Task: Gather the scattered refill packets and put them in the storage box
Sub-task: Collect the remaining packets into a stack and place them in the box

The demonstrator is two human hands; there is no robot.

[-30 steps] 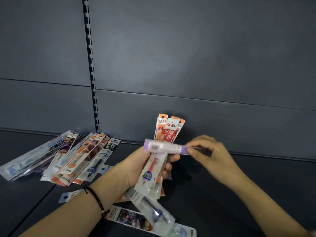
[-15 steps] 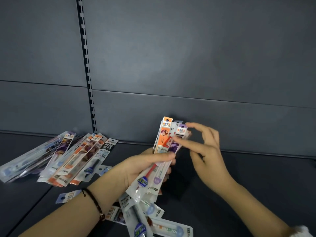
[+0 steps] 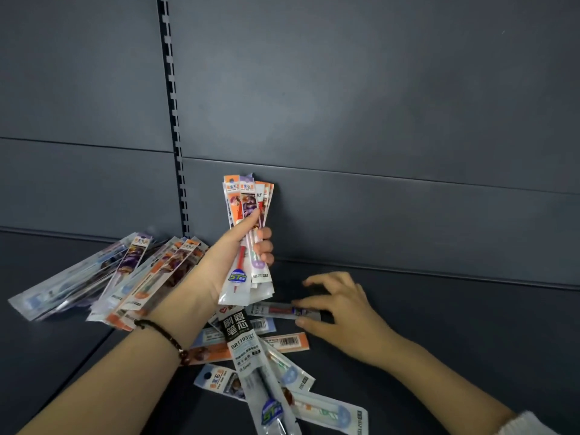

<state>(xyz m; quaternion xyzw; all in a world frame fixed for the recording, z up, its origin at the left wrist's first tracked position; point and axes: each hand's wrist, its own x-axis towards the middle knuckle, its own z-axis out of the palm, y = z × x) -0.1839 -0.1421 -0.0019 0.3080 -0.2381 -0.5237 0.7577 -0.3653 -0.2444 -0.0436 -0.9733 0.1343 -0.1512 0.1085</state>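
My left hand point(image 3: 233, 257) holds a bunch of refill packets point(image 3: 248, 211) upright above the dark shelf, fingers wrapped around their middle. My right hand point(image 3: 340, 309) is low on the shelf, fingers spread, its fingertips touching a clear packet with a red refill point(image 3: 277, 310) that lies flat. More loose packets point(image 3: 260, 365) lie crossed over each other below my left hand, one with a black header on top. A second heap of packets point(image 3: 106, 277) lies fanned out to the left. No storage box is in view.
The dark grey shelf surface point(image 3: 439, 324) stretches to the right. A grey back panel point(image 3: 376, 120) rises behind it, with a slotted upright rail point(image 3: 174, 120) left of centre. A seam in the shelf point(image 3: 78, 356) runs diagonally at the lower left.
My right hand left the bunch and dropped down to the shelf onto a flat packet. My left hand lifted the bunch higher and more upright.
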